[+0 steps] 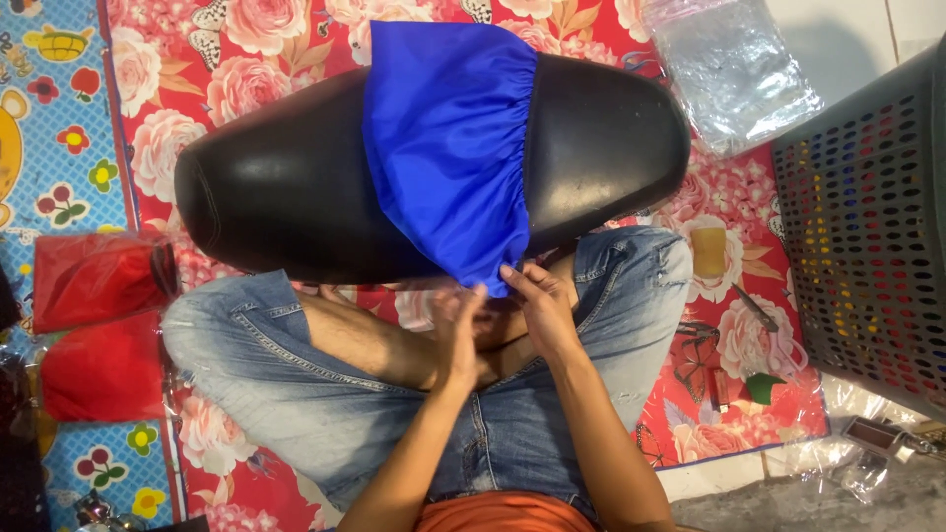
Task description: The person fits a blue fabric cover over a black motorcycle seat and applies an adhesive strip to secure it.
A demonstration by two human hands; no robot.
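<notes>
- Head view: my right hand (540, 300) pinches the lower corner of the blue elasticated cover (448, 138) between its fingertips.
- My left hand (455, 330) sits just beside it, fingers half curled near the same corner; I cannot tell whether it grips anything.
- I see the cover draped over the middle of a black motorcycle seat (286, 187), which lies across my crossed legs in jeans (266, 365).
- Under it all is a floral mat (749, 335).
- Red packaged covers (99, 281) lie at the left, a dark perforated basket (867, 236) at the right.
</notes>
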